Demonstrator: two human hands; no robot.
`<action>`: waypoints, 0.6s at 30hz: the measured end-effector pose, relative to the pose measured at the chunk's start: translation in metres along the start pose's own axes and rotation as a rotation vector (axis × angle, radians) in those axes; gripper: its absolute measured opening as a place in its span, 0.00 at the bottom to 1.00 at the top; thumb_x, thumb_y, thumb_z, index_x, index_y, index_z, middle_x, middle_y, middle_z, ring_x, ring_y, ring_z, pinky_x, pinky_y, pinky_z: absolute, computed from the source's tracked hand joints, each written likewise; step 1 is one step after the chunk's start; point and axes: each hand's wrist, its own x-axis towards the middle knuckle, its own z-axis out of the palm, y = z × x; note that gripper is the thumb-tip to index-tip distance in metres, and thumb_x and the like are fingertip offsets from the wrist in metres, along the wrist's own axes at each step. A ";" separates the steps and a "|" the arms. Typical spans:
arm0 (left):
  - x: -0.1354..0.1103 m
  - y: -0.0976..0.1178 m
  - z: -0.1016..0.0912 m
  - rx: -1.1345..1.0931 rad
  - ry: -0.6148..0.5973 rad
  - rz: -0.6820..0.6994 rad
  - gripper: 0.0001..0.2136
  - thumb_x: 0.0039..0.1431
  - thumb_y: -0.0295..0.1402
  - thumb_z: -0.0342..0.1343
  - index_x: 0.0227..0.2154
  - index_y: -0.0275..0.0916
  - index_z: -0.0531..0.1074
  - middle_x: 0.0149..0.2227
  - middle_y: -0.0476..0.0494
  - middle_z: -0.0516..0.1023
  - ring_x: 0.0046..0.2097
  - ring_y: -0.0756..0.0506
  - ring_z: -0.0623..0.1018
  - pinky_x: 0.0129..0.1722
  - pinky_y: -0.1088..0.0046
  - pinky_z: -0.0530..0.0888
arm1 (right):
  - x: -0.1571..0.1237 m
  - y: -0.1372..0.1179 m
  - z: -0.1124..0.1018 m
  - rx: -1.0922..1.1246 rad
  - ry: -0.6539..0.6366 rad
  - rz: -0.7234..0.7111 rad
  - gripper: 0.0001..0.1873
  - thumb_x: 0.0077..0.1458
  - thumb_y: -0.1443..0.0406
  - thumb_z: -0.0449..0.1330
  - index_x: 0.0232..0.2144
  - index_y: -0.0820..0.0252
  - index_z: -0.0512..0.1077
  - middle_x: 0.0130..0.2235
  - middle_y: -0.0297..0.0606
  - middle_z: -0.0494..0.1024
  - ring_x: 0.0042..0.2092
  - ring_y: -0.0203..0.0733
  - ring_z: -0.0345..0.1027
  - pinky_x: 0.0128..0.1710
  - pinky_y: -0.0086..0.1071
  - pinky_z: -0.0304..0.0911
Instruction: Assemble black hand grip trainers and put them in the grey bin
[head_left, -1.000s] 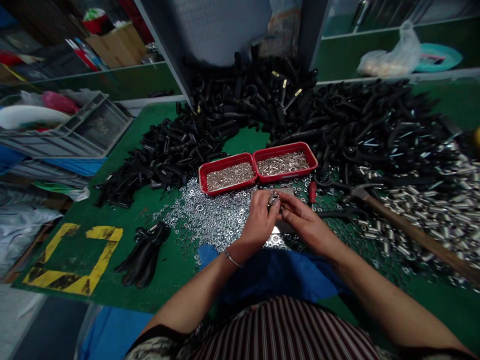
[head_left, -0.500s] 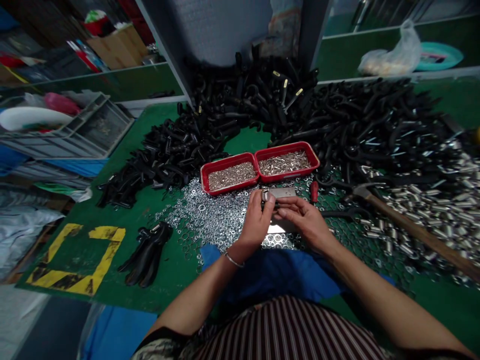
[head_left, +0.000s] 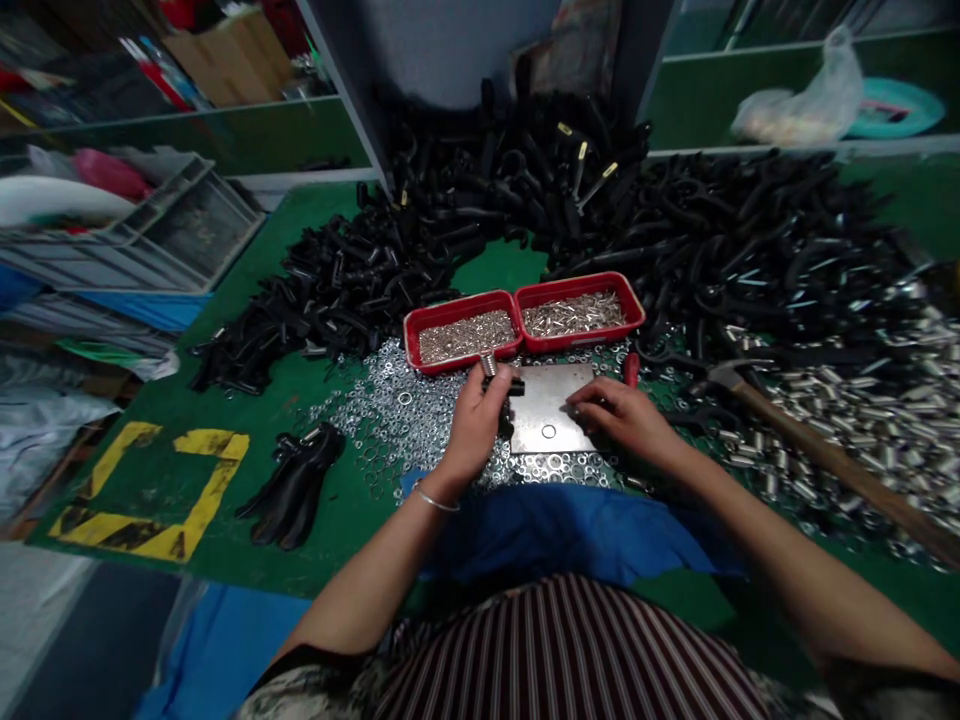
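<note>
My left hand (head_left: 474, 425) is closed around a small black part (head_left: 515, 387) with a silver ribbed sleeve (head_left: 489, 365) standing up from it. The fingers hide most of the part. Between my hands lies a flat metal plate (head_left: 536, 405), with one thin ring (head_left: 549, 432) near its front edge. Over the plate's right side is my right hand (head_left: 622, 415), fingertips pinched together. Whatever may be between them is too small to make out. Many small metal rings (head_left: 420, 425) are spread around the plate.
Two red trays (head_left: 517, 342) of small metal pieces sit behind the plate. Heaps of black parts (head_left: 465, 215) fill the back. At right lie a red-handled tool (head_left: 631, 370), a hammer (head_left: 817, 440) and many metal sleeves (head_left: 885, 410). Several assembled black pieces (head_left: 296, 490) rest at left.
My hands have moved apart, the left going left with the black part and the right going right. More of the metal plate and the ring on it now show.
</note>
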 end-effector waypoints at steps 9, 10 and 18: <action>-0.008 -0.006 0.000 -0.006 -0.097 -0.007 0.11 0.70 0.42 0.49 0.41 0.42 0.71 0.42 0.45 0.77 0.44 0.46 0.75 0.47 0.67 0.71 | -0.002 -0.015 0.028 -0.411 -0.179 -0.173 0.07 0.64 0.66 0.56 0.37 0.58 0.74 0.42 0.47 0.74 0.45 0.49 0.67 0.46 0.42 0.64; -0.010 -0.006 0.002 -0.006 -0.099 -0.001 0.11 0.71 0.42 0.49 0.41 0.42 0.71 0.42 0.45 0.76 0.44 0.46 0.75 0.47 0.67 0.71 | 0.000 -0.014 0.027 -0.333 -0.156 -0.194 0.06 0.64 0.65 0.57 0.36 0.58 0.73 0.42 0.47 0.75 0.47 0.50 0.67 0.48 0.43 0.64; -0.011 0.005 0.016 0.137 -0.050 0.171 0.09 0.72 0.39 0.46 0.41 0.41 0.67 0.45 0.42 0.72 0.49 0.44 0.73 0.54 0.64 0.69 | -0.006 -0.046 0.035 0.918 0.060 0.283 0.17 0.57 0.56 0.67 0.46 0.57 0.73 0.36 0.35 0.79 0.36 0.37 0.75 0.41 0.36 0.73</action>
